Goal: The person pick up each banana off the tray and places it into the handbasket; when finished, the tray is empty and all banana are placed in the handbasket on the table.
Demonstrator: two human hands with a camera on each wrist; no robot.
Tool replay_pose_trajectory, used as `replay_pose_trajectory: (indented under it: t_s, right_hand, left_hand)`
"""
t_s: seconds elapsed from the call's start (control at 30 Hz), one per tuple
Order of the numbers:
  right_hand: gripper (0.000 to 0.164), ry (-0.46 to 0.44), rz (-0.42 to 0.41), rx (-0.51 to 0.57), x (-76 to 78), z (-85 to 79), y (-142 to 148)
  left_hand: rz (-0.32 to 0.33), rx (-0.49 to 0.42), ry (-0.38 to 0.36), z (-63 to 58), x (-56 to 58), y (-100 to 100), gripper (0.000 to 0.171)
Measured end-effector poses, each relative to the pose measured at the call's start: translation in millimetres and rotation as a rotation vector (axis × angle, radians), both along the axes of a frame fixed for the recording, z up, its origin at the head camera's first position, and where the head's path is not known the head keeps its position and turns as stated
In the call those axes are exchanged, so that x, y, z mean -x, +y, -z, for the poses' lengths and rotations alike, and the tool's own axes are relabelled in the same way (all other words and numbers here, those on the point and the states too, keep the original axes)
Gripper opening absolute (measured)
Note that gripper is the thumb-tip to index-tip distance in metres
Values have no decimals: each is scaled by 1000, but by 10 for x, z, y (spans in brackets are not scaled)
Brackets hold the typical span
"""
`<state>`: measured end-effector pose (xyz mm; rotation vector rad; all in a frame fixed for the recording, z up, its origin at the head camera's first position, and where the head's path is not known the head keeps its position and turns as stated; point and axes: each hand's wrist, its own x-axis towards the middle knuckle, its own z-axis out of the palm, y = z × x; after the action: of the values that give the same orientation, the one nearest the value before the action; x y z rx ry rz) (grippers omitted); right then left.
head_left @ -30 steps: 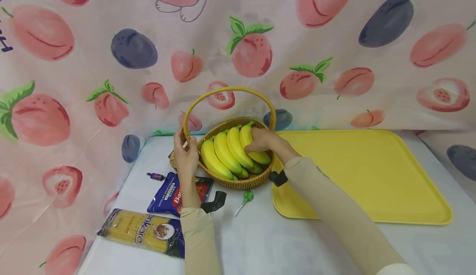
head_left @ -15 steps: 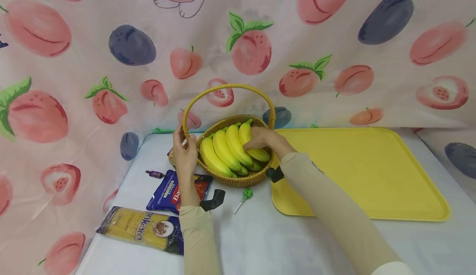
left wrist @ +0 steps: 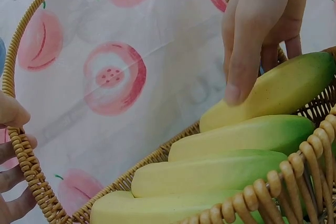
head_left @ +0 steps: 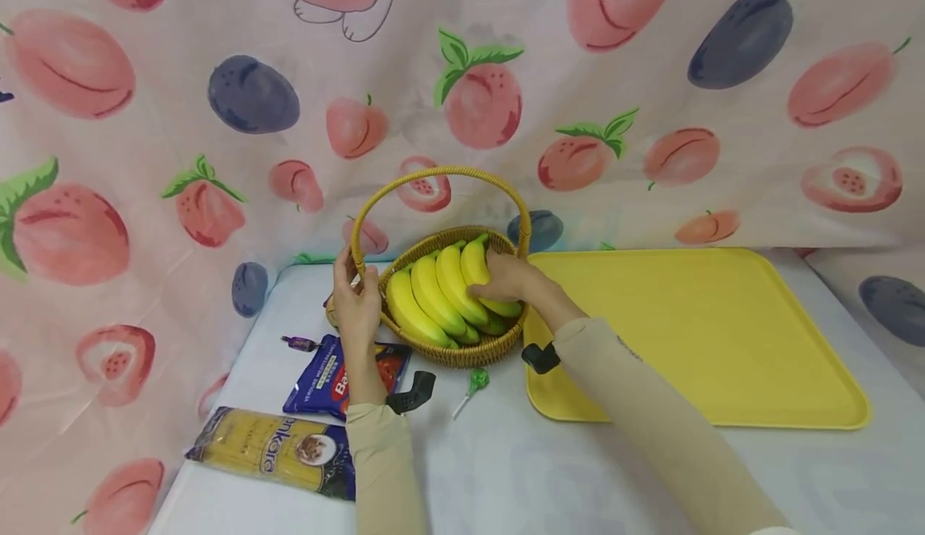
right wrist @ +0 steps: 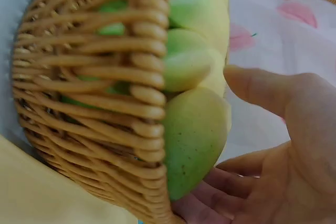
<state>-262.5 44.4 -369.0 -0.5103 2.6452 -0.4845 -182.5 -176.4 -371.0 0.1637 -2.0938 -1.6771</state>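
A bunch of yellow bananas (head_left: 437, 294) with green tips lies in a round wicker basket (head_left: 462, 356) that has a tall arched handle (head_left: 441, 171). My left hand (head_left: 357, 298) holds the foot of the handle on the basket's left side, thumb and fingers around the wicker. At the opposite side my right hand (head_left: 509, 279) grips the rightmost banana (left wrist: 278, 90), its thumb (right wrist: 257, 85) on one face and its fingers reaching round the other. The basket wall hides the lower part of the bunch.
A yellow tray (head_left: 694, 334) lies right of the basket. In front are a green lollipop (head_left: 477, 382), a blue pouch (head_left: 318, 378) and a pack of spaghetti (head_left: 267, 451). A purple-wrapped candy (head_left: 299, 343) lies left. A fruit-print cloth (head_left: 578, 53) hangs behind.
The head view shifts slightly. Both hands keep their places on the handle and the bananas, and the basket stays where it was.
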Motion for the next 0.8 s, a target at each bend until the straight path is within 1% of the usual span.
replay_pose_trajectory:
  t_s: [0.07, 0.2, 0.3, 0.37, 0.43, 0.5, 0.63, 0.7, 0.73, 0.8]
  right_hand:
    - [87, 31, 11, 31, -62, -2, 44]
    - [80, 100, 26, 130, -213, 2, 156]
    - [76, 155, 38, 232, -344, 51, 262]
    - [73, 181, 59, 313, -430, 99, 346]
    - [70, 207, 71, 384, -499, 175, 447]
    - [68, 215, 88, 437, -554, 257, 569]
    - [62, 190, 122, 510, -638, 453, 843]
    - [59, 180, 143, 532, -681, 546, 983]
    - [58, 180, 149, 537, -706, 589, 1057]
    - [57, 190, 168, 535, -759, 657, 1209]
  left_hand:
    - [2, -4, -1, 20, 14, -5, 50]
    - [-6, -9, 4, 152, 93, -69, 50]
    - [-41, 2, 22, 260, 139, -109, 50]
    - [-84, 15, 49, 281, 140, -99, 51]
    - [-138, 21, 84, 268, 136, -70, 52]
    - [-201, 28, 134, 235, 144, -23, 53]
    - [-314, 34, 245, 161, 170, 99, 50]
    - [-331, 38, 291, 137, 172, 164, 47]
    - [-325, 40, 304, 131, 168, 196, 46]
    - [-284, 55, 310, 126, 148, 261, 43]
